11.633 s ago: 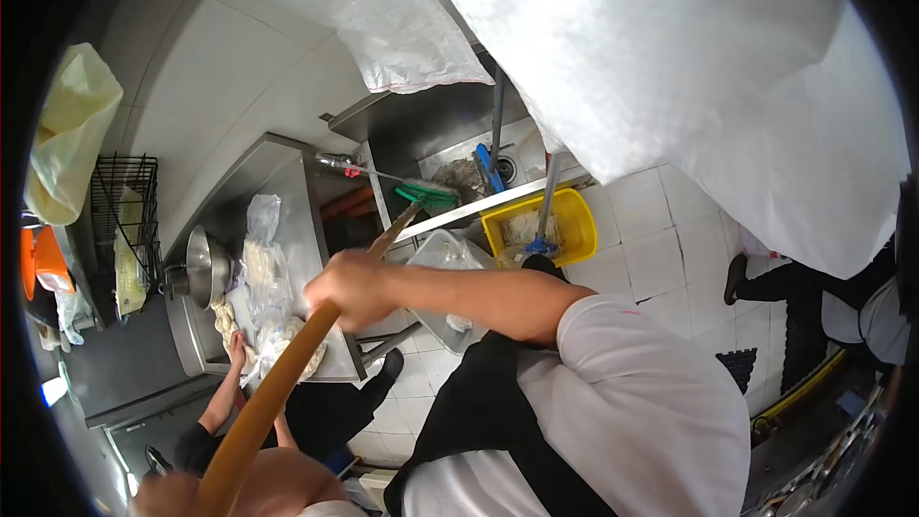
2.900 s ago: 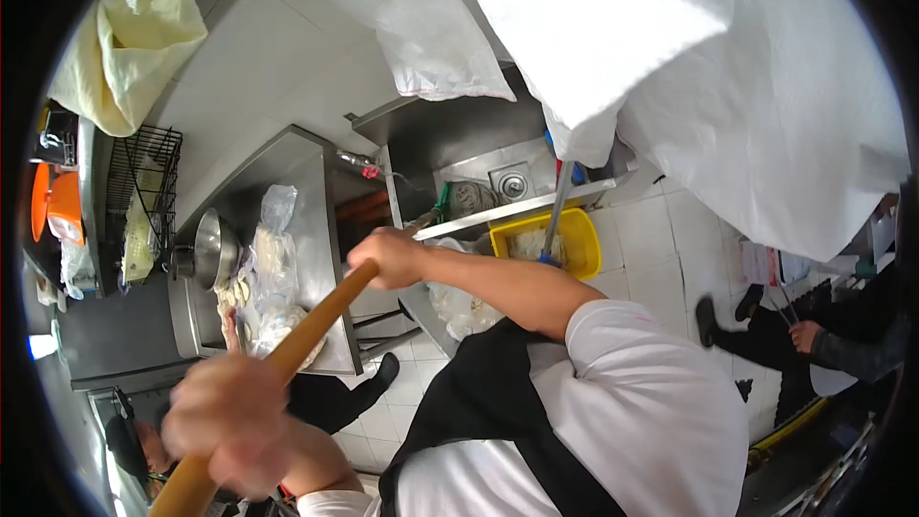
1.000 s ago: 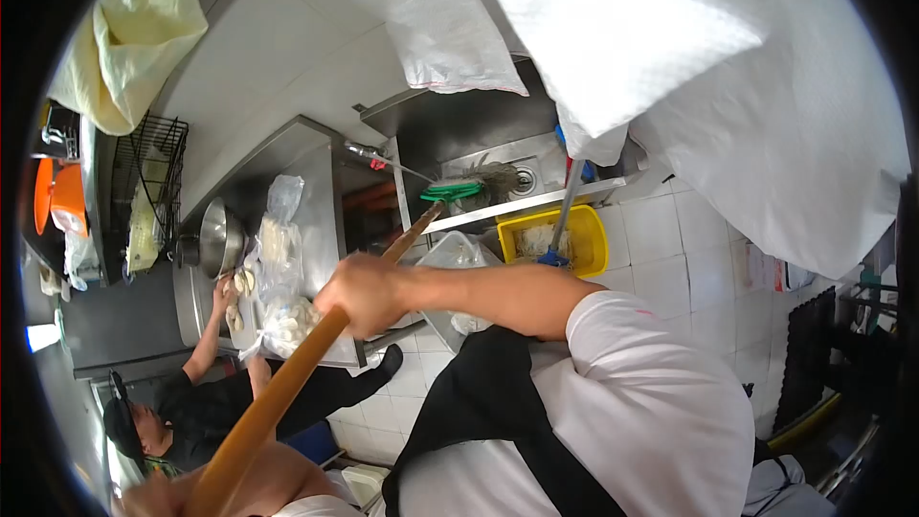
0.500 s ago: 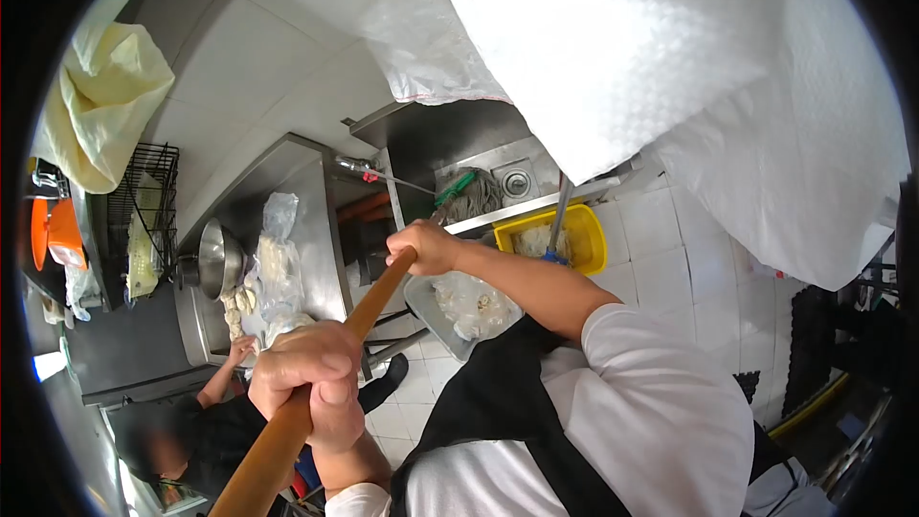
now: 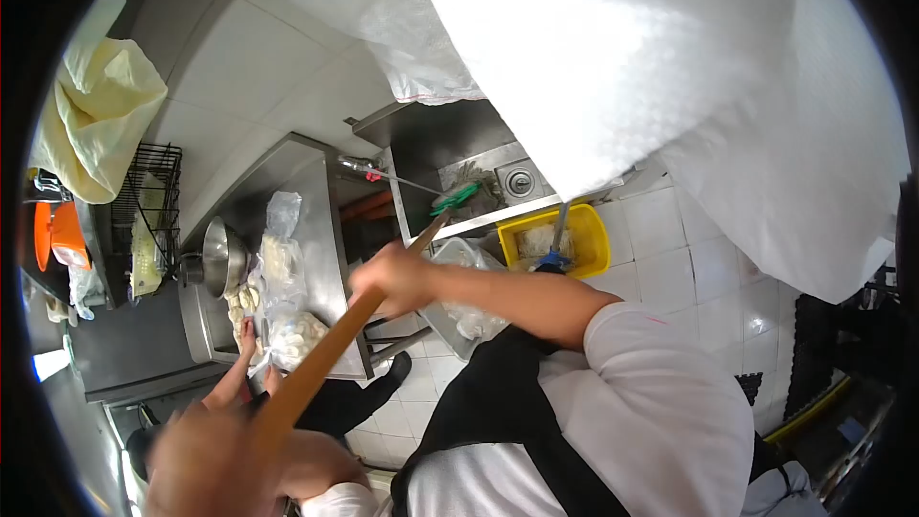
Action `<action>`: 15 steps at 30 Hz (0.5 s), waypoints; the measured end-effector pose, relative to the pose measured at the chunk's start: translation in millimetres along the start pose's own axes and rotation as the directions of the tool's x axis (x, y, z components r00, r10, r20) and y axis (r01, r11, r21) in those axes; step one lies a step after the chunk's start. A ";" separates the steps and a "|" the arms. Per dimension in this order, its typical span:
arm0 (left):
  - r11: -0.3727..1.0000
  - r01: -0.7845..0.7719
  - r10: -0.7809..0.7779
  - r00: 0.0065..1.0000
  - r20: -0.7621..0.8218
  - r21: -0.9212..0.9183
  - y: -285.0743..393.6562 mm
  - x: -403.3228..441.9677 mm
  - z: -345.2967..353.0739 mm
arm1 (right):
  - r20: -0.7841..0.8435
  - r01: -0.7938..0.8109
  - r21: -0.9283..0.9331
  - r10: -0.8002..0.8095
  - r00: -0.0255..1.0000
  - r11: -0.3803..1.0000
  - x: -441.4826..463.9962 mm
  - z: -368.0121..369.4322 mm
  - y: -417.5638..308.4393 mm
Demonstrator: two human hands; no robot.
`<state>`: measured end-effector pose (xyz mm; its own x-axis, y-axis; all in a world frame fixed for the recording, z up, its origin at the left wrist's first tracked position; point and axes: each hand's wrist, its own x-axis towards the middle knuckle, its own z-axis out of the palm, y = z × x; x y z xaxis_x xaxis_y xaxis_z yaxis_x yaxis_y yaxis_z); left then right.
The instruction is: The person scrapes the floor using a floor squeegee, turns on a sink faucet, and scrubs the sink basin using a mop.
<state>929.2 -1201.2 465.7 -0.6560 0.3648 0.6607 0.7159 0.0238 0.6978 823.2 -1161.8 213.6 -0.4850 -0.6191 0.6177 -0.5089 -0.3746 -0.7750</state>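
My right hand (image 5: 391, 280) is wrapped round the middle of a mop's wooden handle (image 5: 330, 349). Nearer the camera, my left hand (image 5: 206, 460) is smeared by motion but looks closed round the upper end of the same handle. The handle slants away to the mop's green clamp (image 5: 458, 196) and grey strings, which lie in a steel sink (image 5: 483, 158) beside the drain. Below my right forearm is a grey tub (image 5: 450, 335) with clear plastic bags in it, partly hidden by the arm.
Left of the sink, a steel counter (image 5: 316, 196) bears bags of pale pieces and a metal bowl (image 5: 223, 254). A co-worker's hand (image 5: 247, 340) is at those bags. A yellow bin (image 5: 595, 239) stands under the sink's front edge. Large white sacking (image 5: 613, 48) hangs at upper right.
Both hands have drawn the handle toward the lower left, my left hand the farthest. The mop's clamp has shifted slightly in the sink. The co-worker's hands and bag now show more fully.
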 end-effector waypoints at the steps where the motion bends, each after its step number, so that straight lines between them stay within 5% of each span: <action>1: 0.985 0.107 -0.074 0.972 -0.225 0.137 -28.5 -16.7 6.4 | -0.035 -0.072 -0.031 0.071 0.997 0.997 -15.4 -5.6 40.2; 2: 0.976 0.202 -0.160 0.923 -0.350 0.084 -52.4 -23.8 23.7 | -0.090 -0.185 -0.077 0.178 0.980 0.980 -34.1 -7.2 73.0; 3: 0.969 0.185 -0.148 0.966 -0.214 0.164 -47.4 -25.0 29.4 | -0.086 -0.176 -0.079 0.169 0.982 0.981 -32.8 -12.5 74.5; 5: 0.967 0.202 -0.159 0.955 -0.251 0.156 -32.3 -24.2 33.4 | -0.083 -0.097 -0.101 0.089 0.993 0.990 -37.1 -6.1 69.3; 7: 0.940 0.119 -0.087 0.990 -0.112 0.321 -14.0 -14.8 15.0 | -0.014 -0.023 -0.106 0.022 1.000 0.994 -20.1 -9.0 49.8; 8: 0.955 0.158 -0.175 0.983 0.048 0.250 18.1 -12.0 -13.3 | 0.021 0.002 -0.150 0.001 1.000 0.989 -14.1 -2.5 27.2; 9: 0.954 0.175 -0.192 0.980 0.047 0.242 33.0 3.0 -10.4 | 0.050 -0.002 -0.096 0.007 0.999 0.995 -7.6 4.7 2.4; 12: 0.999 0.032 -0.019 0.963 0.270 -0.043 63.2 55.7 0.4 | 0.097 -0.028 -0.011 0.029 0.995 1.000 9.0 2.4 -61.3; 15: 0.968 -0.027 0.124 0.917 0.379 -0.250 58.0 53.7 -3.8 | 0.026 -0.009 -0.004 0.009 1.000 1.000 8.8 -1.7 -47.8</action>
<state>934.6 -1183.8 542.7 -0.4225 0.6903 0.5874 0.6513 -0.2195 0.7264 842.0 -1148.2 256.3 -0.4708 -0.6400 0.6073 -0.5077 -0.3665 -0.7797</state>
